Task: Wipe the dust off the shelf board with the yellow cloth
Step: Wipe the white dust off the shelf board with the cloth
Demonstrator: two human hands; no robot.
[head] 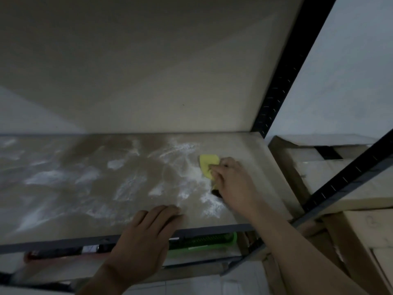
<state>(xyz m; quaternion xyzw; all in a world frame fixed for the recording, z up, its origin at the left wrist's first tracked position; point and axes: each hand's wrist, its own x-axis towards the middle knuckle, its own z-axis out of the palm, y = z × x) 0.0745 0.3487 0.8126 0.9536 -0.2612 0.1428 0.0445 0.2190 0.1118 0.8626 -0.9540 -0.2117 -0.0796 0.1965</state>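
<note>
Green basket (204, 241) is seen below the board's (85, 167) front edge; contents cannot be told. Cloth (207, 165) is pressed on the board's right part, amid white dust (46, 177), gripped under the right hand's (231, 179) curled fingers. Left hand (144, 237) is laid flat, fingers straight, on the board's front edge.

I read the shelf board (148, 167) as a smooth, matt tan wood-fibre panel, dulled by white powdery dust (49, 176) in chalky streaks and patches; the yellow cloth (207, 165) looks like soft, matt fabric. The front rail (63, 242) and slotted upright (282, 75) look like dark painted metal with low sheen, and the board above (148, 60) has the same flat, matt tan face. On the right I see cardboard boxes (361, 235), plain brown and unglossy, and under the shelf a green basket (204, 243) that looks like perforated plastic.
</note>
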